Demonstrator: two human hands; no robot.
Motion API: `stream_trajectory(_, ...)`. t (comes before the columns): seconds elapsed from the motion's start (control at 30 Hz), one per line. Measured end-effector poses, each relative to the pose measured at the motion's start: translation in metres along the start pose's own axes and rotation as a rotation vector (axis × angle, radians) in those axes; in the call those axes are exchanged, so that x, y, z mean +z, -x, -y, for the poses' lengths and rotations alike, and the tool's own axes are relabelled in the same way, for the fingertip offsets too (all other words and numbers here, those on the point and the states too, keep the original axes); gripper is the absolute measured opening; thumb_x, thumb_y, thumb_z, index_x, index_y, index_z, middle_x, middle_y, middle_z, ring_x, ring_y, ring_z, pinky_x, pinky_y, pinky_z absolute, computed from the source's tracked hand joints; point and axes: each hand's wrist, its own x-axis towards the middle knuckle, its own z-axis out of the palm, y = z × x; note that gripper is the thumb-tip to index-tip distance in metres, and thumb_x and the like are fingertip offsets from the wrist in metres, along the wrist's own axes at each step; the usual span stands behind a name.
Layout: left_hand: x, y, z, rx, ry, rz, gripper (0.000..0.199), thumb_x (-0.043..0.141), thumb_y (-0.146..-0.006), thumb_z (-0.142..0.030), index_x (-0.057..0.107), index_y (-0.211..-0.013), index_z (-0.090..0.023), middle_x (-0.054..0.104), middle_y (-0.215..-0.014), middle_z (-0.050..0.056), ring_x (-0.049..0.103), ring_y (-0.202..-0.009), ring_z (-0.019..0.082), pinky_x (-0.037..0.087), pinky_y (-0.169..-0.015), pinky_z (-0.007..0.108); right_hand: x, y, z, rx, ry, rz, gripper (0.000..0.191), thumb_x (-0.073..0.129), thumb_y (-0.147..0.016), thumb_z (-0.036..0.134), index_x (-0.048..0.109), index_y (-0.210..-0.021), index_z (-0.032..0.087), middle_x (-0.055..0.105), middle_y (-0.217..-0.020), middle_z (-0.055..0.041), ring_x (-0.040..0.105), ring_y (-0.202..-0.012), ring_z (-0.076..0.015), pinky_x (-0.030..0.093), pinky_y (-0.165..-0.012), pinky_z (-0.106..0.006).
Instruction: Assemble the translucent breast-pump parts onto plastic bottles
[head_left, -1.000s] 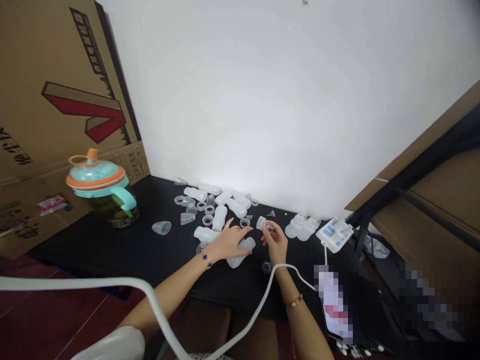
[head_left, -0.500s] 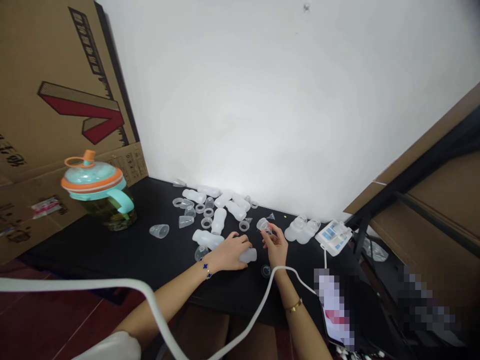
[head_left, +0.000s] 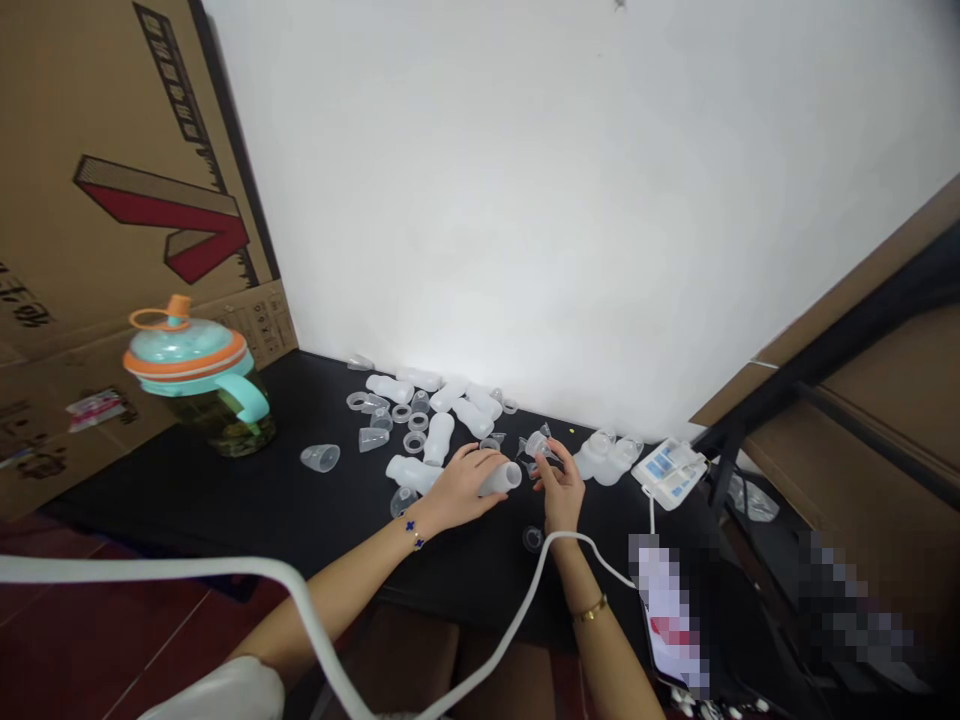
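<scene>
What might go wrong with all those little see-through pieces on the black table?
The white cable across the right wrist could catch as the right hand moves, jerking the small clear part it holds. The frosted plastic tube in the left hand might slip, roll and scatter the clear rings nearby.

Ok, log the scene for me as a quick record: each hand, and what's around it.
left hand: holds a translucent plastic bottle body
right hand: holds a small clear funnel-shaped part
nearby: loose translucent bottles, rings and cups
surface: black table
further off: teal-and-orange lidded jug, white tube
</scene>
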Motion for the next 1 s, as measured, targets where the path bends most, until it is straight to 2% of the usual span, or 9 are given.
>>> stream_trajectory(0.17,0.001,-0.001,0.002,-0.077,0.133,-0.091,0.045,0.071,-0.087,-0.036,0.056,-0.128,-0.024,0.066,-0.128,0.008,0.06,-0.122,0.027,0.042,-0.11,0.047,0.002,0.0,0.003,0.079,-0.068,0.013,0.049,0.081,-0.074,0.048,0.069,-0.112,0.018,0.071,-0.107,-0.0088,0.064,-0.057,-0.0115,0.044,-0.043,-0.021)
stream_trajectory(0.37,0.0,-0.002,0.005,-0.275,0.382,-0.126,0.052,0.073,-0.083,-0.044,0.058,-0.128,-0.023,0.064,-0.131,0.009,0.062,-0.116,0.027,0.048,-0.104,0.044,0.003,-0.002,0.004,0.218,-0.181,0.012,0.051,0.082,-0.07,0.053,0.067,-0.102,0.017,0.071,-0.082,-0.0029,0.063,-0.051,-0.0127,0.042,-0.04,-0.021)
stream_trajectory(0.53,-0.002,-0.007,0.007,-0.421,0.82,-0.11,0.053,0.074,-0.082,-0.045,0.06,-0.126,-0.019,0.069,-0.122,0.01,0.066,-0.108,0.026,0.05,-0.097,0.04,0.002,-0.003,0.008,0.322,-0.28,0.088,0.046,0.079,-0.072,0.056,0.067,-0.092,0.017,0.074,-0.094,-0.0062,0.059,-0.048,-0.0102,0.041,-0.039,-0.021)
stream_trajectory(0.63,-0.004,-0.012,0.008,-0.5,1.048,-0.127,0.049,0.078,-0.078,-0.044,0.064,-0.116,-0.017,0.07,-0.115,0.01,0.066,-0.108,0.026,0.05,-0.097,0.038,0.001,-0.004,0.009,0.375,-0.307,0.111,0.044,0.077,-0.075,0.057,0.067,-0.091,0.017,0.074,-0.094,-0.0069,0.058,-0.048,-0.0105,0.041,-0.039,-0.022)
stream_trajectory(0.73,-0.007,-0.014,0.008,-0.56,1.139,-0.166,0.043,0.08,-0.075,-0.043,0.068,-0.107,-0.017,0.071,-0.113,0.01,0.063,-0.112,0.027,0.047,-0.099,0.038,0.001,-0.005,0.007,0.408,-0.316,0.13,0.044,0.075,-0.076,0.058,0.067,-0.09,0.018,0.074,-0.089,-0.006,0.057,-0.048,-0.0114,0.041,-0.039,-0.023)
stream_trajectory(1.0,-0.015,-0.014,0.003,-0.617,1.256,-0.171,0.044,0.08,-0.076,-0.039,0.069,-0.112,-0.016,0.071,-0.113,0.011,0.064,-0.109,0.027,0.046,-0.092,0.033,0.0,-0.005,0.003,0.434,-0.364,0.164,0.039,0.076,-0.078,0.054,0.067,-0.092,0.019,0.073,-0.088,-0.0029,0.057,-0.048,-0.01,0.042,-0.038,-0.022)
